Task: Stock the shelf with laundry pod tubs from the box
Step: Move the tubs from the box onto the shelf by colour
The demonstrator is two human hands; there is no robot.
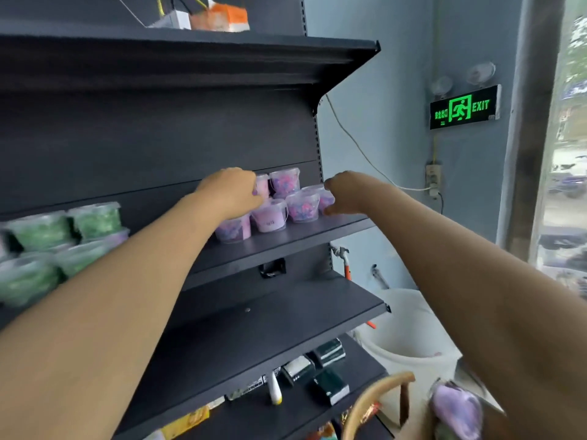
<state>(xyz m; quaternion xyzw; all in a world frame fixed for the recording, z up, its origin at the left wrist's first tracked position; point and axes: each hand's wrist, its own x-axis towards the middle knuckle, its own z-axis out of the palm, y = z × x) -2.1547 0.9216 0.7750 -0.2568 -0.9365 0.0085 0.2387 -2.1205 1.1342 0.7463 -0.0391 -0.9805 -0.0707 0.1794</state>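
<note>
From the head view, both arms reached up to the middle shelf [286, 241], where the pink and purple tubs [301, 206] stood packed in a tight cluster at the right end, stacked two high at the back, probably to keep the row compact and leave the front edge free. The left hand [230, 193] lay over the left side of that cluster with its thumb against a pink tub. Its fingers were hidden behind the hand, so I cannot tell whether it pinched the tub or only steadied the stack. The right hand [343, 193] curved fingers and thumb round the end tub [325, 198] — seemingly nudging it into line against its neighbours. Green tubs [95, 219] sat further left on the same shelf, apart from the pink ones, which suggests sorting by colour. Low at the right, blurred, the rim of the box [378, 395] showed with a purple tub [457, 408] beside it, so stocking looked unfinished.
</note>
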